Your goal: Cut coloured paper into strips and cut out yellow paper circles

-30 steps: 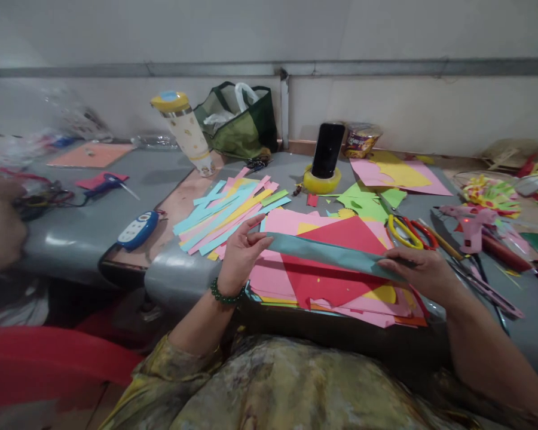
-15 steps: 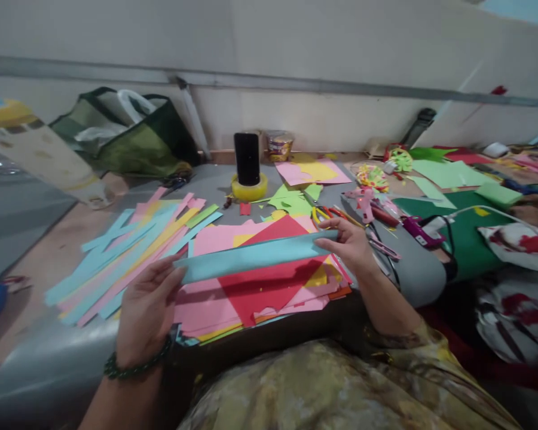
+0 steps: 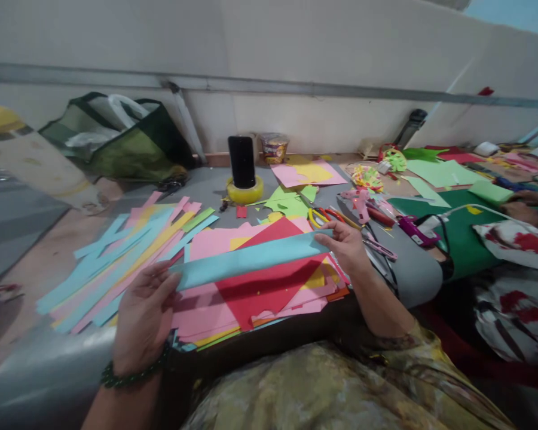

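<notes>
A light blue paper strip (image 3: 251, 257) is stretched between my hands, tilted slightly up to the right. My left hand (image 3: 146, 304) pinches its left end, and my right hand (image 3: 344, 246) pinches the other end between thumb and fingers. Below the strip lies a red paper sheet (image 3: 246, 301), turned cornerwise on a stack of coloured paper (image 3: 195, 313) in pink, yellow and other colours. Left of my left hand, several cut paper strips (image 3: 130, 263) in blue, pink, yellow and green lie in a loose fan.
A black phone (image 3: 242, 161) leans upright at a yellow tape roll (image 3: 245, 191). Scissors (image 3: 318, 218), a pink glue gun (image 3: 362, 204) and a purple box cutter (image 3: 381, 246) lie to the right. A green bag (image 3: 130, 143) stands back left. Another person's hand (image 3: 522, 212) shows at far right.
The view has shifted slightly, so most things sit a little further left. Both my hands keep their hold on the blue strip, which stays stretched over the stack.
</notes>
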